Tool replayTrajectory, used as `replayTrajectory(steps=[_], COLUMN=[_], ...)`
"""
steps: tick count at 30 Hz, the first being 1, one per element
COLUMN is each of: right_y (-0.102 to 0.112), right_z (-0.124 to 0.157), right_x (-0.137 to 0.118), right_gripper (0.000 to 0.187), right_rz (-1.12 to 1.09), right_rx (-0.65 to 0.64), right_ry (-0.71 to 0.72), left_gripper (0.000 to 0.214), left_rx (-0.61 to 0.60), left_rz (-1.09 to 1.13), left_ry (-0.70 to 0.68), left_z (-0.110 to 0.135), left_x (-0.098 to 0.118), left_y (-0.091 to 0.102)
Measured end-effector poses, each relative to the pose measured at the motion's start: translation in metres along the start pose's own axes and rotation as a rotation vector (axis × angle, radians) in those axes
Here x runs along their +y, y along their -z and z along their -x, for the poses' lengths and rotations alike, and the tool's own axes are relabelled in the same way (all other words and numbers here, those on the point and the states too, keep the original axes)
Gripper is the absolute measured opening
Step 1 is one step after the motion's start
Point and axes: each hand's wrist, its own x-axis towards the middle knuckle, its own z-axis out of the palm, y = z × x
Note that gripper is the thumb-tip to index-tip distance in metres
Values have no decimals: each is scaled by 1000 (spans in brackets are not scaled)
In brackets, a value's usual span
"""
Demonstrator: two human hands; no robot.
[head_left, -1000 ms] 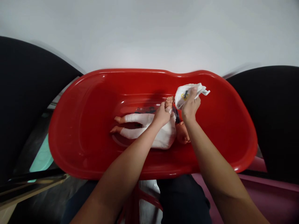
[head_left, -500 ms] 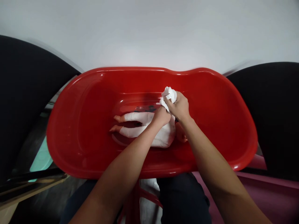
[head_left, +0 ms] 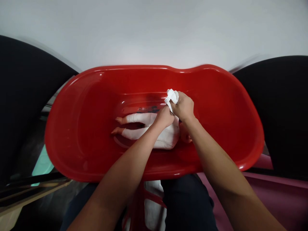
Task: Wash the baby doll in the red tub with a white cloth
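Note:
A doll in white clothing (head_left: 168, 136) lies in a red baby bathtub (head_left: 96, 68), its bare feet toward the left and its head (head_left: 184, 133) toward the right, partly behind my right arm. Above the doll's upper body, my right hand (head_left: 185, 106) is closed on a bunched white cloth (head_left: 172, 95). My left hand (head_left: 165, 116) is also closed, pressed up against the right one at the cloth's lower end. Whether the cloth is joined to the doll's clothing is hidden by my hands.
Black rounded surfaces (head_left: 284, 106) flank the tub on both sides. A pale wall (head_left: 154, 32) rises behind it. Below are my knees (head_left: 187, 202), a pink surface (head_left: 271, 199) at lower right and a mint-green object (head_left: 43, 162) at lower left.
The white cloth has shifted and crumpled in my hands, and its small tag no longer shows clearly. My left hand has risen slightly. The whole view has moved a little; the doll stays put.

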Motion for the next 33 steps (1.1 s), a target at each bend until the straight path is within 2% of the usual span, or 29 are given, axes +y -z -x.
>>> replayTrajectory(steps=[3, 5, 8, 10, 13, 16, 20, 25, 30, 33], right_y=[-1, 0, 3, 5, 6, 2, -1, -1, -3, -5], right_z=[1, 0, -3, -5, -6, -5, -4, -5, -4, -4], right_x=[-1, -1, 2, 5, 9, 11, 12, 11, 11, 13], right_gripper=[37, 44, 51, 50, 47, 45, 48, 52, 52, 49], right_rz=[-69, -140, -230, -261, -281, -291, -277, -274, -233, -212], right_rx=[56, 152, 330, 394, 379, 335, 289, 251, 230, 210], right_ry=[-28, -71, -104, -105, -116, -108, -128, -160, -149, -132], left_gripper=[24, 25, 25, 22, 19, 22, 22, 8, 14, 18], left_rx=[23, 46, 141, 229, 298, 318, 335, 331, 263, 238], left_rz=[24, 115, 366, 581, 921, 1119, 1128, 1074, 1063, 950], left_ry=[8, 30, 99, 189, 391, 517, 570, 614, 658, 696], left_z=[0, -2, -8, -13, -18, -20, -23, -27, -28, -29], left_x=[1, -1, -6, -12, -22, -34, -49, -59, -66, -69], left_y=[0, 1, 3, 8, 18, 26, 30, 31, 33, 34])
